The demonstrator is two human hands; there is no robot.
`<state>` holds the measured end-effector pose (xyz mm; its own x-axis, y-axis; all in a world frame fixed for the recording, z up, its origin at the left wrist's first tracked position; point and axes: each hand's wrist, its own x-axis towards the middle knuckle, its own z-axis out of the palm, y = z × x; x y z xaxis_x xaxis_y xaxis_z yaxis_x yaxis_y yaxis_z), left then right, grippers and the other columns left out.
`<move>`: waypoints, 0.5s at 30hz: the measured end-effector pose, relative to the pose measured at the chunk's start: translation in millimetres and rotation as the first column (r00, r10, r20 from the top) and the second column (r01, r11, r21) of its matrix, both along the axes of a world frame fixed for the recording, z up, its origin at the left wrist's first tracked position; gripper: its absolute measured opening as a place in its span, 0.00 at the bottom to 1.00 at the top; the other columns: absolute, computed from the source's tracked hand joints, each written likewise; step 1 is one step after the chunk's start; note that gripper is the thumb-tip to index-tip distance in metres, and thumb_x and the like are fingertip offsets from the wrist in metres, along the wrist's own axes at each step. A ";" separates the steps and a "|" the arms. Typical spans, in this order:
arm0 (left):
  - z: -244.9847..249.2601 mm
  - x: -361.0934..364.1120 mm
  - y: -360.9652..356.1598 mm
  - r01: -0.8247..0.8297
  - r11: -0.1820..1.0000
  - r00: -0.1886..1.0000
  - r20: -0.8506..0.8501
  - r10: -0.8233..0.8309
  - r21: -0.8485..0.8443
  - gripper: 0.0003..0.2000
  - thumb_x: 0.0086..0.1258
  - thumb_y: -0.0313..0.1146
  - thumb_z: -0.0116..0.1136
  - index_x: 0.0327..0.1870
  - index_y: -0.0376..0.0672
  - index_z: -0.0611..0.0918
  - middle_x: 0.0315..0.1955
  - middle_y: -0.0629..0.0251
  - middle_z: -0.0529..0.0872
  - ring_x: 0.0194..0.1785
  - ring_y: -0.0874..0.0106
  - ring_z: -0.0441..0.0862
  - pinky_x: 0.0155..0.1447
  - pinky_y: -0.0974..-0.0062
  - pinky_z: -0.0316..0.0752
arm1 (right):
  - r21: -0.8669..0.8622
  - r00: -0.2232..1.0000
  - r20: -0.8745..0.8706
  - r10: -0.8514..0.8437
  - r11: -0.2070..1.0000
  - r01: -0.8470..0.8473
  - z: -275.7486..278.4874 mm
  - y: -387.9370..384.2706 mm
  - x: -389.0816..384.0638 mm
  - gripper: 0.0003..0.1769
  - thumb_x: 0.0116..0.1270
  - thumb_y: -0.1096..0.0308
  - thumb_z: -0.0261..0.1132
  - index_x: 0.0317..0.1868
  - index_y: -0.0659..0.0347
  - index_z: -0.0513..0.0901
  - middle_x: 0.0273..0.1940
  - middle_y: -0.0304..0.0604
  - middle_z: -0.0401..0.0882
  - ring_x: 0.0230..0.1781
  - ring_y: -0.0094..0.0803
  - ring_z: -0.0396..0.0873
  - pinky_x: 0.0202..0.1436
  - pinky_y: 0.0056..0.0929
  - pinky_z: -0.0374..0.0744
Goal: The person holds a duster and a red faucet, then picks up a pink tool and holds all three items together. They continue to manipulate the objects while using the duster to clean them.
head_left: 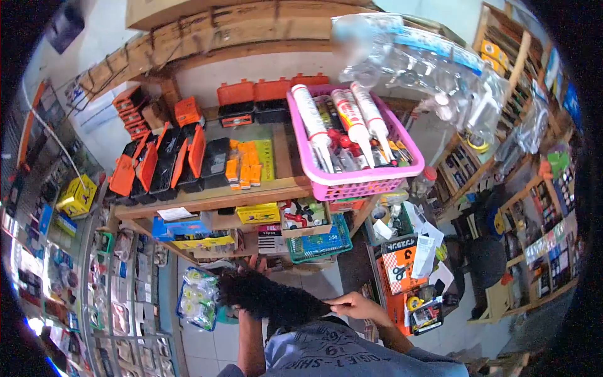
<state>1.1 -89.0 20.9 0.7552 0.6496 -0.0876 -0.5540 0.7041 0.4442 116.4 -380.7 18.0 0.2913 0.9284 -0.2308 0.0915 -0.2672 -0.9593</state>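
Note:
A black fluffy duster (276, 300) stretches across in front of my chest. My right hand (353, 308) is closed on its narrow right end, with thumb and fingers pinched together. Behind the duster's bushy left part is my left hand (259, 266), mostly covered by it. A few of its fingers reach out past the black fibres and look stretched and apart. Left of that hand is a blue-edged tray (200, 325) of clear packets with green and white items. The shelf edge (217, 206) runs just beyond both hands.
Above stands a wooden shelf with black organizer boxes with orange lids (168, 157), small orange boxes (245, 164) and a pink basket (359, 178) of sealant tubes. A glass display case (129, 295) is at left. Packaged goods (408, 267) are stacked at right.

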 end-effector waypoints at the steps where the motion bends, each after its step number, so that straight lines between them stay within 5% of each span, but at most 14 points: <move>1: 0.7 -1.3 -1.0 -0.007 1.000 1.000 0.017 0.007 -0.003 0.28 0.74 0.54 0.37 0.66 0.45 0.72 0.61 0.55 0.77 0.64 0.56 0.73 0.69 0.47 0.64 | -0.020 0.996 -0.017 -0.085 0.996 0.084 2.6 -4.7 -1.9 0.20 0.71 0.70 0.62 0.62 0.64 0.77 0.43 0.40 0.86 0.38 0.16 0.78 0.44 0.19 0.78; 4: 26.6 -11.3 -12.0 0.079 0.992 0.997 0.010 -0.078 -0.103 0.29 0.73 0.55 0.37 0.66 0.47 0.73 0.60 0.56 0.78 0.64 0.56 0.73 0.69 0.48 0.64 | 0.072 0.984 0.037 -0.175 0.982 0.172 -8.0 -12.9 -5.9 0.20 0.69 0.71 0.63 0.61 0.63 0.78 0.41 0.39 0.87 0.36 0.17 0.78 0.43 0.20 0.78; 6: -9.2 -3.1 -0.6 0.067 0.995 0.990 0.119 -0.076 0.074 0.28 0.73 0.55 0.37 0.66 0.47 0.73 0.59 0.57 0.78 0.64 0.56 0.73 0.68 0.48 0.65 | 0.044 0.997 0.080 -0.012 0.999 0.008 -16.3 -21.9 0.6 0.19 0.69 0.69 0.64 0.60 0.63 0.79 0.41 0.40 0.87 0.34 0.17 0.77 0.42 0.21 0.77; 7: 11.0 1.2 -14.0 0.152 0.979 0.982 0.091 -0.165 0.133 0.28 0.73 0.55 0.38 0.66 0.46 0.73 0.58 0.58 0.79 0.64 0.57 0.74 0.67 0.48 0.66 | 0.061 0.996 0.086 -0.038 0.998 0.032 -11.8 -24.0 3.1 0.19 0.69 0.69 0.64 0.60 0.63 0.79 0.41 0.40 0.87 0.34 0.17 0.77 0.42 0.21 0.77; 8: 4.7 12.9 -18.7 0.034 0.989 0.983 -0.183 -0.007 0.144 0.28 0.73 0.55 0.37 0.65 0.46 0.73 0.57 0.58 0.80 0.63 0.57 0.75 0.66 0.51 0.68 | 0.042 0.994 0.084 -0.068 0.997 0.064 -4.8 -26.0 2.5 0.19 0.70 0.69 0.64 0.59 0.63 0.79 0.40 0.41 0.87 0.34 0.17 0.77 0.41 0.21 0.77; 10: 16.1 19.8 -17.7 0.078 0.993 0.997 -0.024 -0.076 0.087 0.28 0.73 0.55 0.38 0.64 0.46 0.73 0.58 0.58 0.80 0.62 0.57 0.75 0.66 0.54 0.69 | 0.035 0.989 0.078 -0.124 0.992 0.122 -6.9 -31.3 -0.2 0.18 0.70 0.68 0.64 0.59 0.63 0.79 0.39 0.41 0.87 0.33 0.17 0.76 0.41 0.22 0.77; 11: 18.2 28.6 -17.2 0.007 0.998 0.994 -0.107 -0.014 -0.069 0.29 0.72 0.58 0.41 0.63 0.43 0.70 0.54 0.56 0.81 0.59 0.53 0.76 0.65 0.51 0.69 | 0.078 0.969 0.069 -0.236 0.970 0.230 -15.7 -32.5 -3.0 0.18 0.71 0.68 0.63 0.59 0.63 0.79 0.37 0.40 0.86 0.33 0.17 0.76 0.40 0.22 0.77; 12: 24.5 34.8 -21.3 0.102 0.989 0.991 -0.079 -0.111 -0.110 0.29 0.71 0.58 0.42 0.62 0.44 0.70 0.57 0.55 0.78 0.61 0.54 0.75 0.66 0.51 0.69 | 0.120 0.938 0.052 -0.342 0.935 0.334 -24.4 -32.3 -5.9 0.18 0.71 0.68 0.63 0.59 0.63 0.79 0.35 0.40 0.85 0.33 0.16 0.75 0.40 0.23 0.77; 14: 42.0 58.5 -39.0 -0.032 0.867 0.958 -0.232 0.169 0.498 0.30 0.72 0.58 0.41 0.65 0.44 0.67 0.61 0.57 0.75 0.65 0.55 0.72 0.70 0.52 0.64 | 0.163 0.980 0.069 -0.188 0.971 0.175 -19.3 -41.6 2.6 0.19 0.72 0.67 0.62 0.61 0.61 0.78 0.34 0.40 0.84 0.32 0.18 0.74 0.40 0.24 0.77; 15: 32.1 65.0 -30.8 0.123 0.952 0.991 -0.076 -0.106 0.279 0.30 0.73 0.57 0.40 0.65 0.42 0.66 0.63 0.58 0.73 0.66 0.56 0.70 0.72 0.53 0.61 | 0.118 0.979 0.066 -0.193 0.976 0.184 -8.0 -46.0 5.4 0.19 0.72 0.67 0.62 0.61 0.61 0.78 0.35 0.40 0.84 0.33 0.19 0.75 0.40 0.25 0.77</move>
